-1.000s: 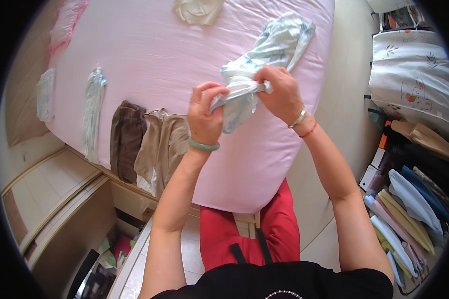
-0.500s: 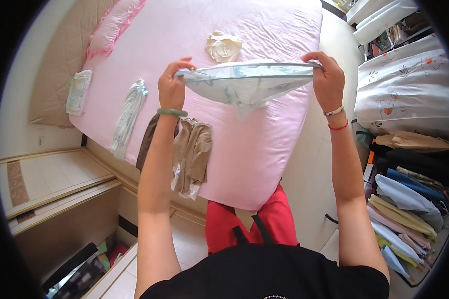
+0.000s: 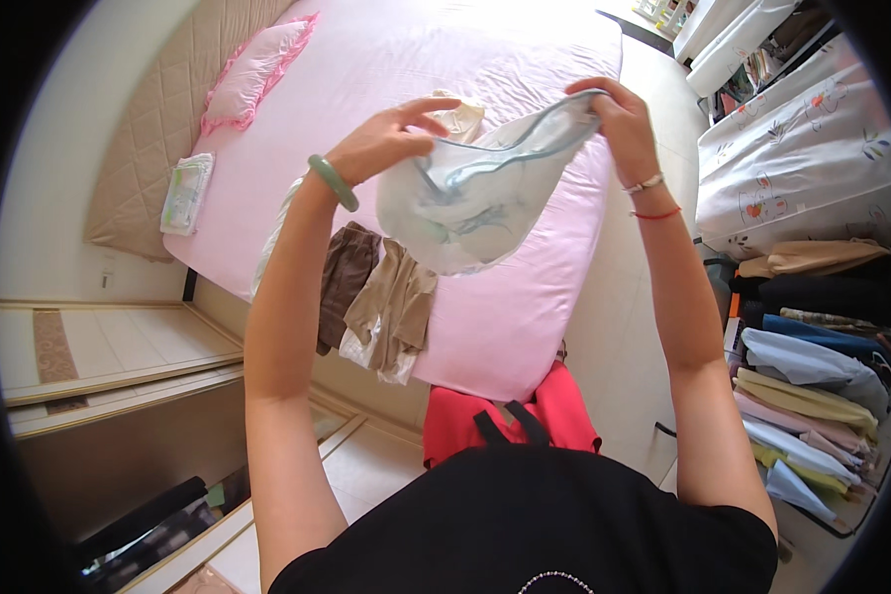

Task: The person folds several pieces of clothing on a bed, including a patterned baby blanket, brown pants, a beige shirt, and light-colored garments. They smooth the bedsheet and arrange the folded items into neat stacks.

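A thin, see-through white bag (image 3: 485,213) with blue-grey edging and faint printed shapes hangs in front of me above the bed. My right hand (image 3: 619,119) pinches its edging at the upper right corner. At the bag's upper left edge is my left hand (image 3: 391,139), its fingers stretched out and apart and the thumb close against the edging. Behind the bag, a cream cloth item (image 3: 457,121) lies crumpled and partly covered. Nearer me, brown folded clothing (image 3: 348,262) and a tan garment (image 3: 398,302) rest on the bed's near edge, with clear plastic beneath the tan one.
The bed (image 3: 500,342) has a pink sheet. At its far left lie a pink ruffled pillow (image 3: 257,74) and a flat white-and-green package (image 3: 186,193). My left forearm mostly hides a long pale bundle. Hanging clothes (image 3: 812,386) and a patterned white curtain (image 3: 797,163) line the right side.
The bag was stretched flat between both hands; now it sags and tilts up to the right. My left hand has moved right, and its fingers have spread. The view has shifted slightly.
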{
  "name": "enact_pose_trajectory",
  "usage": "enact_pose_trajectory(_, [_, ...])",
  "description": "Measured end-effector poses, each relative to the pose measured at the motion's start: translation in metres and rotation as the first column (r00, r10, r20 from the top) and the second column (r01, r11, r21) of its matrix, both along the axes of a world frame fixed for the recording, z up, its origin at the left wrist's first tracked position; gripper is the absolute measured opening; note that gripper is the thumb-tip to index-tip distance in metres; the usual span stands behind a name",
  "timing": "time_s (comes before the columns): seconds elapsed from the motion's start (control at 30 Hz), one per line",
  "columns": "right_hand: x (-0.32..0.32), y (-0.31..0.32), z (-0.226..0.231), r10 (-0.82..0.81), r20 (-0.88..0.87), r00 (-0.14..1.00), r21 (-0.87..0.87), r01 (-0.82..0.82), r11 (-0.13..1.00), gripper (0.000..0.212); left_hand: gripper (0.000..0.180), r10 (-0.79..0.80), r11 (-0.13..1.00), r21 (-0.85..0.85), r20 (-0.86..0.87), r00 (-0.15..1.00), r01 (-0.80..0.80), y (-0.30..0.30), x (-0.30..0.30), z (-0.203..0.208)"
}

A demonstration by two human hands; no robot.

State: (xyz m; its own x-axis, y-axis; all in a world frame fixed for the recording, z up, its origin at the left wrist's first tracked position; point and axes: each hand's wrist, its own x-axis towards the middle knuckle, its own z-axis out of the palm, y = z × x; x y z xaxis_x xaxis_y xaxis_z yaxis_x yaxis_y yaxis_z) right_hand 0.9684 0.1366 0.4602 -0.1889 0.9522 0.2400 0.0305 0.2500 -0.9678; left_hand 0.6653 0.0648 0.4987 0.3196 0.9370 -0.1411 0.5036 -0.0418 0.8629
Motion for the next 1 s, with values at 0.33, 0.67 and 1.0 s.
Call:
enact_pose_trajectory(0.33, [-0.062,-0.079,0.019,-0.208,0.354,0.912,0.520,-0.007,0.854,0.026,0.020,0.386,0.782,0.504,0.071,0.920,-0.367,-0.024,0.067,0.000])
enact_pose_trajectory(0.67, [0.007,-0.096,0.011,-0.250,0.409,0.878,0.409,0.068,0.910,0.028,0.030,0.714,0.519,0.782,-0.175,0.678,-0.344,-0.032,-0.012,0.003])
enact_pose_trajectory(1.0, [0.032,-0.097,0.064,0.100,0.576,0.811,0.163,-0.234,0.958,0.031,0.032,0.184,0.916,0.294,0.302,0.935,-0.275,-0.054,-0.046,0.000])
